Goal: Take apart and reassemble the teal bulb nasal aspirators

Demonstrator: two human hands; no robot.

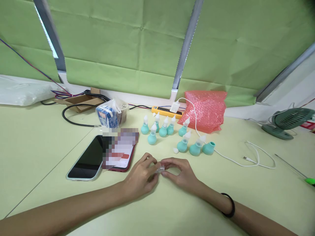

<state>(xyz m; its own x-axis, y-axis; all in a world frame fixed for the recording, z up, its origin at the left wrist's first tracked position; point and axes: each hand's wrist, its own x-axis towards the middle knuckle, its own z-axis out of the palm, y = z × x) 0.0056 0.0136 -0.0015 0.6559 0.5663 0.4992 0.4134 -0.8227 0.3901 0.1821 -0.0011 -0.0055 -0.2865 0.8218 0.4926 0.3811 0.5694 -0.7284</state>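
Between my two hands is a small clear plastic nozzle piece, partly hidden by fingers. My left hand is closed around one end of it. The thumb and fingertips of my right hand pinch the other end. Beyond them stand several teal squeeze bulbs with clear, pointed nozzles, like nasal aspirators; one such aspirator is nearest my left hand. At the right of the group a teal bulb has an uncovered opening and no nozzle. A small white cap lies in front of the group.
Two phones lie left of my hands, a black-screened phone and a lit phone. Behind are a plastic-wrapped package, a yellow power strip and pink bubble wrap. A white cable, screwdriver and green fan are rightward.
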